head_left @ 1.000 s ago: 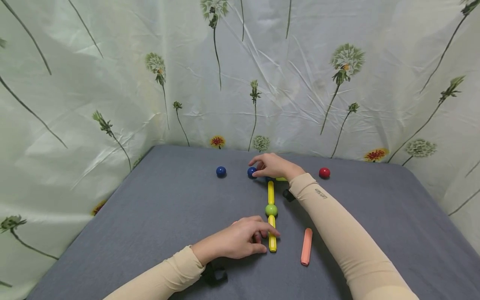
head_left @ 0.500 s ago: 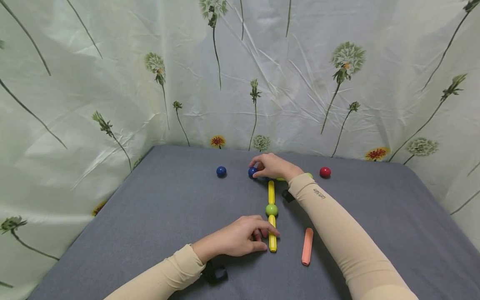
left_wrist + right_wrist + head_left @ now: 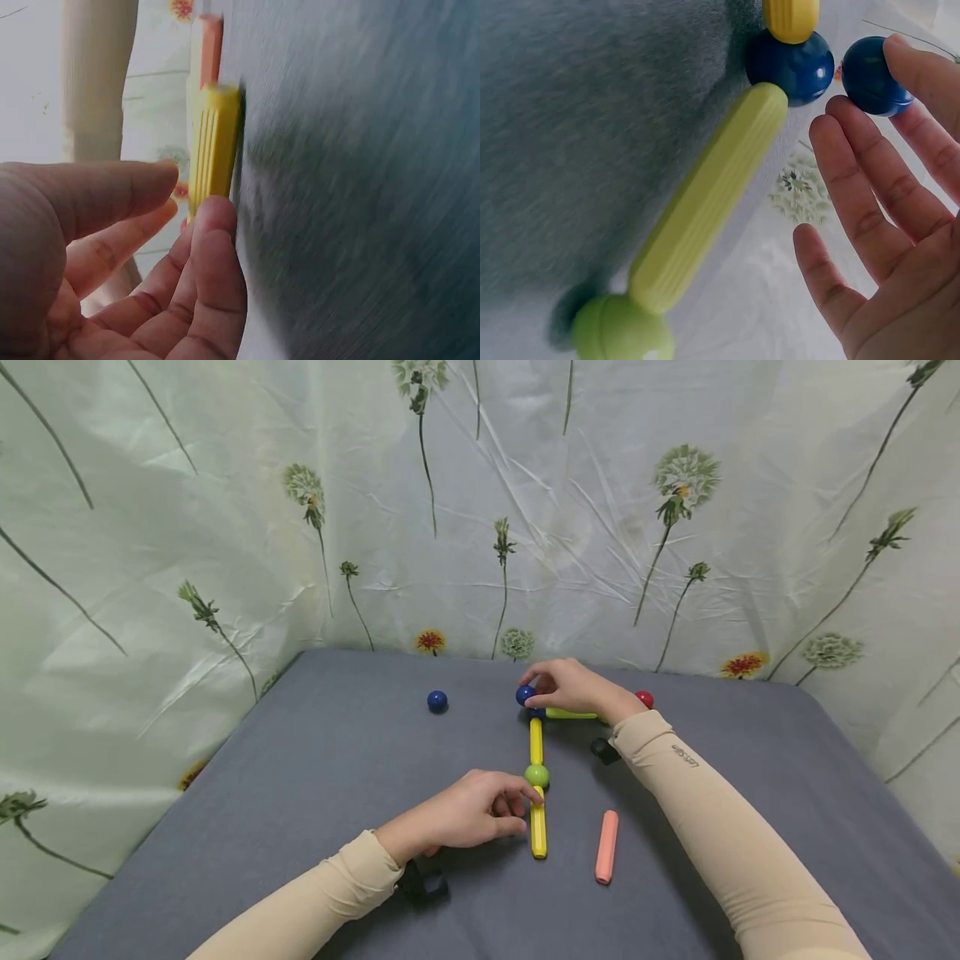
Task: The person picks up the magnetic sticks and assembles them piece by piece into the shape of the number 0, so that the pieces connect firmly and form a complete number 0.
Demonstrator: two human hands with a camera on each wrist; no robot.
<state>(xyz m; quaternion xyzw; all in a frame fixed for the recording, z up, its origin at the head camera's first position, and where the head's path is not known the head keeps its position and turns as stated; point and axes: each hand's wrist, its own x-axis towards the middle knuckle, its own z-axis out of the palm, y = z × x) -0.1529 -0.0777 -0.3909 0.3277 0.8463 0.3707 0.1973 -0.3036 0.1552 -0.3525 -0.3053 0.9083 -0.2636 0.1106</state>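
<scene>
My right hand (image 3: 572, 685) pinches a glossy blue ball (image 3: 871, 76) between thumb and fingertips, off the cloth. Close beside it is a second blue ball (image 3: 793, 66), which joins a yellow stick (image 3: 536, 742) and a lime stick (image 3: 709, 196). At the lime stick's other end sits a lime ball (image 3: 622, 331), mostly hidden by my right hand and wrist in the head view. The yellow stick runs to a green ball (image 3: 536, 776) and on to a nearer yellow stick (image 3: 538, 831). My left hand (image 3: 480, 810) hovers beside that nearer stick, fingers loosely bent, thumb apart.
A coral stick (image 3: 607, 847) lies to the right of the joined pieces. One loose blue ball (image 3: 437, 701) rests at the back left, and a red ball (image 3: 644, 699) shows partly behind my right wrist. A flowered curtain (image 3: 360, 510) hangs behind the grey-covered table (image 3: 315, 760).
My right hand has picked up the loose blue ball and carried it right, over the joined blue ball. My left hand has drawn slightly back from the nearer yellow stick.
</scene>
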